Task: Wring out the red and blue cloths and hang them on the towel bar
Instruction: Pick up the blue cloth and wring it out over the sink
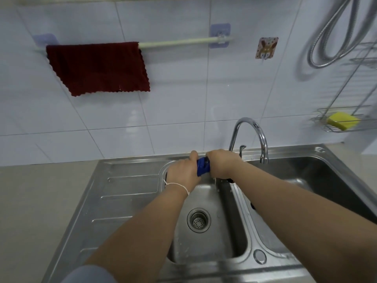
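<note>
My left hand [183,172] and right hand [221,163] have their fingers closed tight around the twisted blue cloth [203,166], over the sink [130,180] basin's back edge. The red cloth [98,68] hangs at the towel bar [175,42]'s left end.

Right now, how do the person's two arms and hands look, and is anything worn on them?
Both forearms are bare from elbow to hand, with no gloves, rings or watch visible. The left hand has a thin pale string bracelet, knotted, around its wrist. The right hand shows nothing worn on its wrist. At the bottom edge, a grey-blue sleeve covers the left upper arm.
</note>
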Action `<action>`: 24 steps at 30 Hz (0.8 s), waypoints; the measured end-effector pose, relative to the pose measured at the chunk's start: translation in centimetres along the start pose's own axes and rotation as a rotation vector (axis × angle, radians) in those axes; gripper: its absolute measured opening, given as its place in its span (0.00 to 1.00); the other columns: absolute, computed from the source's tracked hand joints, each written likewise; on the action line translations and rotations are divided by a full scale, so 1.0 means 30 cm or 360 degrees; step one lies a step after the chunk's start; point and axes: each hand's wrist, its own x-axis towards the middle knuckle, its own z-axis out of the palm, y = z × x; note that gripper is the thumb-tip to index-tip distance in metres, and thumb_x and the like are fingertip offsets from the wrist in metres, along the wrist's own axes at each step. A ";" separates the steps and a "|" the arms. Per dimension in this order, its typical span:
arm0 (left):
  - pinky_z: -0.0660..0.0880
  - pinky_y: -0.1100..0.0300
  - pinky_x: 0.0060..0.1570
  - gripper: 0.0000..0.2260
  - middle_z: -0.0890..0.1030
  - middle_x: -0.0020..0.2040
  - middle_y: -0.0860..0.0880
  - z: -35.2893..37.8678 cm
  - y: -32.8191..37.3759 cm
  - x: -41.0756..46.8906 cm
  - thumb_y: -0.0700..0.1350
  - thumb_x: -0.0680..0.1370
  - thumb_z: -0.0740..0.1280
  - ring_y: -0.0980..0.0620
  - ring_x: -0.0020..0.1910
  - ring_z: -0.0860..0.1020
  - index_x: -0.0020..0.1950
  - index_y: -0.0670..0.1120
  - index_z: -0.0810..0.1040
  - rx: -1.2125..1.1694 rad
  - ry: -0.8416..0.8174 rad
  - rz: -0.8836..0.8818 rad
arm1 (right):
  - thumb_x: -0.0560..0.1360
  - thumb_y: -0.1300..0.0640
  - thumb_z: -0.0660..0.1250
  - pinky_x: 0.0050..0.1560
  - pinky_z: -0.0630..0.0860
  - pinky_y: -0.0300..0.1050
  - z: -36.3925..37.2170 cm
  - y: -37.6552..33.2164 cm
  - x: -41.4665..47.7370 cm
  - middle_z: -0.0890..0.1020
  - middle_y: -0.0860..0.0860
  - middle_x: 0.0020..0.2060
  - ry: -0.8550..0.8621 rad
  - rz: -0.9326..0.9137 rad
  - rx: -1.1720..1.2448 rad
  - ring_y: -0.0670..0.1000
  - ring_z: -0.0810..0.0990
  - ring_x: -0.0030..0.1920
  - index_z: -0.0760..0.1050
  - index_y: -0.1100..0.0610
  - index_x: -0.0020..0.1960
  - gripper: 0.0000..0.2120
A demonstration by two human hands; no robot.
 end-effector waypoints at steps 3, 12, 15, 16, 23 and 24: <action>0.68 0.57 0.31 0.17 0.80 0.41 0.46 0.005 -0.002 -0.002 0.46 0.72 0.67 0.46 0.35 0.75 0.57 0.47 0.65 0.0026 -0.0011 0.0023 | 0.70 0.58 0.65 0.47 0.80 0.51 0.002 -0.001 -0.007 0.76 0.50 0.38 -0.0022 0.0003 0.0029 0.54 0.79 0.42 0.70 0.52 0.46 0.07; 0.68 0.55 0.35 0.20 0.80 0.46 0.47 -0.064 0.040 0.014 0.46 0.69 0.70 0.45 0.39 0.76 0.57 0.48 0.66 -0.0117 -0.0048 -0.0118 | 0.62 0.50 0.73 0.46 0.78 0.48 -0.036 0.059 -0.039 0.79 0.44 0.41 0.0020 -0.0098 0.0358 0.51 0.79 0.43 0.73 0.43 0.55 0.22; 0.72 0.58 0.39 0.23 0.81 0.49 0.48 -0.181 0.078 0.025 0.59 0.68 0.73 0.48 0.45 0.79 0.56 0.48 0.73 -0.0908 -0.0498 -0.0334 | 0.66 0.50 0.71 0.42 0.78 0.48 -0.076 0.076 -0.054 0.78 0.47 0.41 0.0290 -0.0137 0.0203 0.53 0.80 0.44 0.75 0.47 0.47 0.11; 0.75 0.59 0.41 0.23 0.82 0.52 0.46 -0.237 0.072 0.028 0.62 0.70 0.71 0.50 0.45 0.80 0.56 0.48 0.75 -0.1355 -0.0680 -0.0402 | 0.67 0.50 0.70 0.41 0.77 0.48 -0.089 0.084 -0.060 0.77 0.48 0.42 0.0457 -0.0170 0.0186 0.54 0.80 0.44 0.75 0.48 0.48 0.10; 0.69 0.45 0.67 0.31 0.78 0.66 0.45 -0.341 -0.139 0.051 0.64 0.76 0.61 0.44 0.63 0.77 0.71 0.45 0.70 -0.3398 -0.1060 -0.0869 | 0.68 0.58 0.71 0.34 0.78 0.49 -0.192 0.090 -0.094 0.75 0.51 0.51 0.1387 -0.0423 0.0654 0.52 0.77 0.40 0.78 0.53 0.50 0.10; 0.70 0.47 0.66 0.31 0.79 0.64 0.44 -0.320 -0.120 0.042 0.65 0.76 0.61 0.44 0.61 0.78 0.69 0.43 0.73 -0.3410 -0.1137 -0.0851 | 0.69 0.60 0.71 0.34 0.77 0.48 -0.206 0.079 -0.091 0.75 0.51 0.54 0.1471 -0.0464 0.0627 0.52 0.78 0.42 0.78 0.53 0.50 0.10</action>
